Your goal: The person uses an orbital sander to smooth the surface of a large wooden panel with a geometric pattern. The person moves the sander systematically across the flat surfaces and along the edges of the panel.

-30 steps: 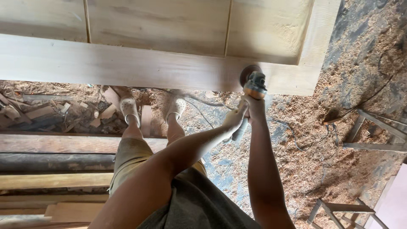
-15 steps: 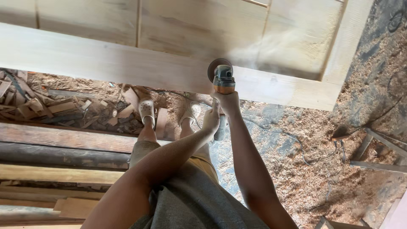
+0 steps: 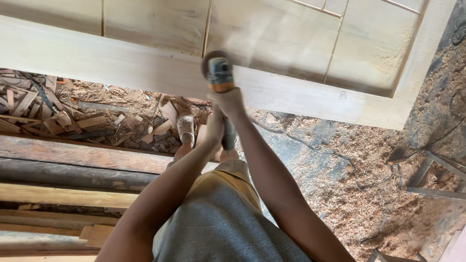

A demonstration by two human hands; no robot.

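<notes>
Centrally, in the upper middle of the frame, an angle grinder (image 3: 219, 73) is pressed against the lower rail of a pale wooden door panel (image 3: 121, 60) that spans the whole top of the picture. The right hand (image 3: 229, 102) is closed around the orange part of the tool's body just below its head, while the left hand (image 3: 217, 127) is wrapped around the dark rear handle lower down, near the frame's centre. A haze of fine dust is seen over the panel above and to the right of the disc. Below the hands, a grey shirt (image 3: 223, 228) and yellowish shorts fill the lower middle. A foot in a pale perforated clog (image 3: 185, 127) is seen left of centre on the floor, among wood offcuts (image 3: 53, 119). Long planks (image 3: 68, 194) are stacked at the lower left. Sawdust (image 3: 359, 194) covers the floor at the right, where a thin cable (image 3: 310, 145) is trailed across it.
</notes>
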